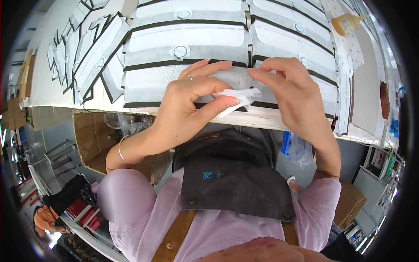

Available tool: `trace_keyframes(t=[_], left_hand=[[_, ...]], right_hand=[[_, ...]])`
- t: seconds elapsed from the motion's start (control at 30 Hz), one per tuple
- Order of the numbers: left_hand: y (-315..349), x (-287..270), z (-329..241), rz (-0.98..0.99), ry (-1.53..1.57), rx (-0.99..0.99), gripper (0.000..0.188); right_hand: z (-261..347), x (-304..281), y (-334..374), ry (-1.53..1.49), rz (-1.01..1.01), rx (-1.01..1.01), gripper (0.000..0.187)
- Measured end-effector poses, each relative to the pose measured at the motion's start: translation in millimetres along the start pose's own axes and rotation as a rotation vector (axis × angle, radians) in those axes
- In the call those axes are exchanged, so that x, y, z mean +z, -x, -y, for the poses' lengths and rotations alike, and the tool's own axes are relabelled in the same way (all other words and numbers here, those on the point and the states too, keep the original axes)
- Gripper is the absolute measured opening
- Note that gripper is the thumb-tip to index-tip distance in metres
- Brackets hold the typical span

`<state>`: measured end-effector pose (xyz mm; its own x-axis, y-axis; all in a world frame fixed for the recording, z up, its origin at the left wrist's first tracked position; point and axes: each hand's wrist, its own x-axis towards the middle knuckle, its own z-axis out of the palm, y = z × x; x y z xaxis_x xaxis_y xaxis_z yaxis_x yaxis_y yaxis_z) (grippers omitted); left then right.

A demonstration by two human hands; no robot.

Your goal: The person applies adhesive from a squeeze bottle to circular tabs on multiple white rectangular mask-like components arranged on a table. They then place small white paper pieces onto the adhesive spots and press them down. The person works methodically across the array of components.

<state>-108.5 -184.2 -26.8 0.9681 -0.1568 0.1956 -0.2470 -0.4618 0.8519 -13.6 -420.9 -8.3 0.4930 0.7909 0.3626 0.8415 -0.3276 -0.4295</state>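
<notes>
Between the thumb and fingers of my left hand (187,98) is a small bunch of folded white strips (238,96), which look like paper. My right hand (290,85) hovers just to the right of the strips, thumb and forefinger drawn together in a pinch; whatever is between them is too small to make out. Beneath both hands lie flat white panels (148,85) with black edging. Farther back are similar panels (209,35), laid in two overlapping columns, each with a round whitish disc (180,52) on it.
Loose black-edged white pieces (100,56) lie in a heap at the table's left. A squeeze bottle of amber liquid (347,24) rests at the far right. Below the table's front edge stands an open cardboard box (94,137) with clear plastic. Another person (46,220) is at the lower left.
</notes>
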Motion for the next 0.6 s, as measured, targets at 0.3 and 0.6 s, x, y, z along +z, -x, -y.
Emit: trace_keyframes(t=[0.3, 0.6], left_hand=[[-11.4, 8.7, 0.5, -0.012, 0.009, 0.008, 0.013], [-11.9, 9.1, 3.9, -0.023, -0.008, -0.006, 0.012]], right_hand=[[-11.6, -0.8, -5.1, -0.700, 0.006, 0.319, 0.024], [-7.9, 3.9, -4.9, -0.761, -0.069, 0.344, 0.009]])
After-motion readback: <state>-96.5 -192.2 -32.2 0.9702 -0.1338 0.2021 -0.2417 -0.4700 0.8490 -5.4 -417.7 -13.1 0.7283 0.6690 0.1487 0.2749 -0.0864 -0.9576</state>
